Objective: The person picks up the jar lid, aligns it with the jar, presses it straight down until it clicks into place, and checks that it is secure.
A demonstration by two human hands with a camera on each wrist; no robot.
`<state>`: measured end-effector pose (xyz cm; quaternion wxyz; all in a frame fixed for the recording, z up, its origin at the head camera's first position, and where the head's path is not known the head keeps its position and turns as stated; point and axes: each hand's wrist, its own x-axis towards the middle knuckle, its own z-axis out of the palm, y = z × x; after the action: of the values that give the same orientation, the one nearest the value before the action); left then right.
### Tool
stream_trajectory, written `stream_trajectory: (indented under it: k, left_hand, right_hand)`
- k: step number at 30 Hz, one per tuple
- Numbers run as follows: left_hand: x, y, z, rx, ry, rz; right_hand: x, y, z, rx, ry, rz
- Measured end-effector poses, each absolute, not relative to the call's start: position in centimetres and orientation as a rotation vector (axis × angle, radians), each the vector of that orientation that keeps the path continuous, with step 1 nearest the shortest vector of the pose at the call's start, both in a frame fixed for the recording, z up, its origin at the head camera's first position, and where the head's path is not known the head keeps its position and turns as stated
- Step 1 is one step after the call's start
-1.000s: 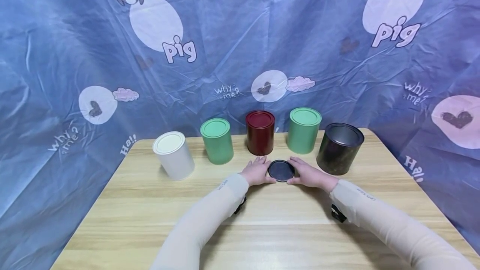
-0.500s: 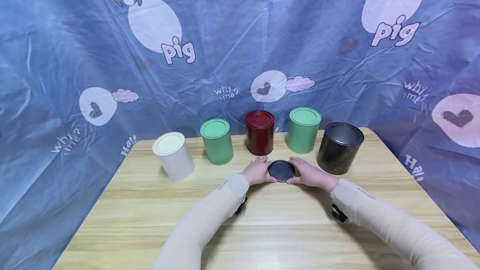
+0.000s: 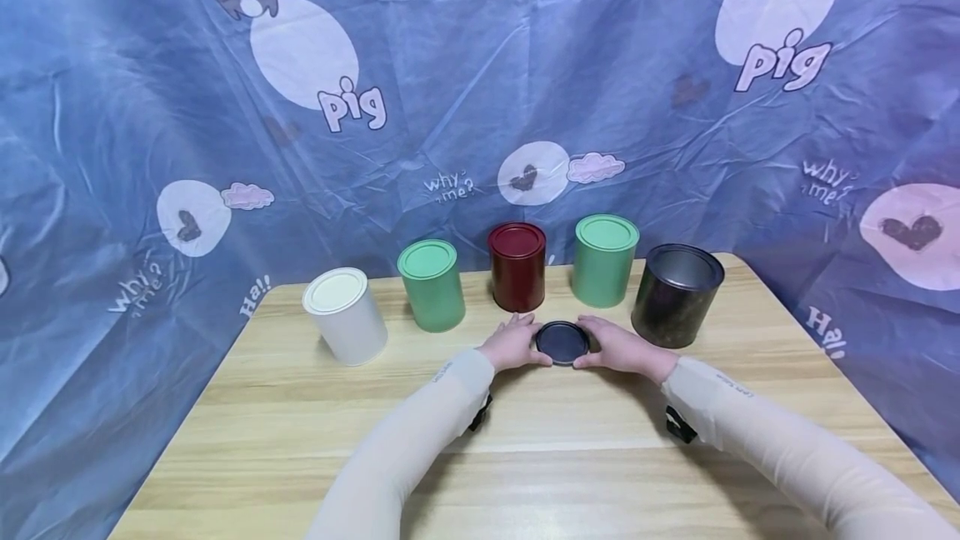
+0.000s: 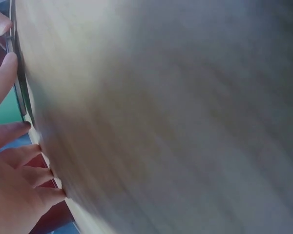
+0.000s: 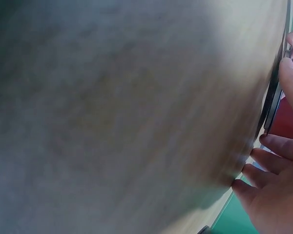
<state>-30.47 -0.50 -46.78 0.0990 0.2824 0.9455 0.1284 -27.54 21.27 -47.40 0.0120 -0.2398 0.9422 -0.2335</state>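
A round black lid [image 3: 562,342] lies flat on the table between both hands. My left hand [image 3: 512,344] holds its left side, thumb at the near edge and forefinger at the far edge. The right hand [image 3: 618,348] mirrors this on the other side. In the left wrist view, the lid's thin dark edge [image 4: 20,92] runs between thumb and forefinger, while the other fingertips [image 4: 56,195] rest on the wood. The right wrist view has the lid edge-on [image 5: 274,107] in the same way. An uncovered black can [image 3: 678,294] stands right of the right hand.
Behind the hands stand a dark red can [image 3: 518,269] and a green can [image 3: 604,261]. Farther left are another green can [image 3: 432,286] and a white can [image 3: 345,315]; all of these are covered. A blue printed cloth [image 3: 450,65] hangs behind the wooden table [image 3: 300,440].
Both hands and the lid keep their places on the table. Only the head view has shifted slightly.
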Motion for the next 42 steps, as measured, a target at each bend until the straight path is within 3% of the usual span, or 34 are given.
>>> stream_trajectory:
  k: [22, 42]
  left_hand:
    - [-30.5, -1.2, -45.9, 0.896, 2.764, 0.699]
    - [-30.1, -1.7, -40.6, 0.951, 2.717, 1.023]
  right_hand:
    - [-27.2, 21.9, -45.3, -0.761, 2.832, -0.998]
    - [-25.9, 22.5, -39.7, -0.705, 2.931, -1.126]
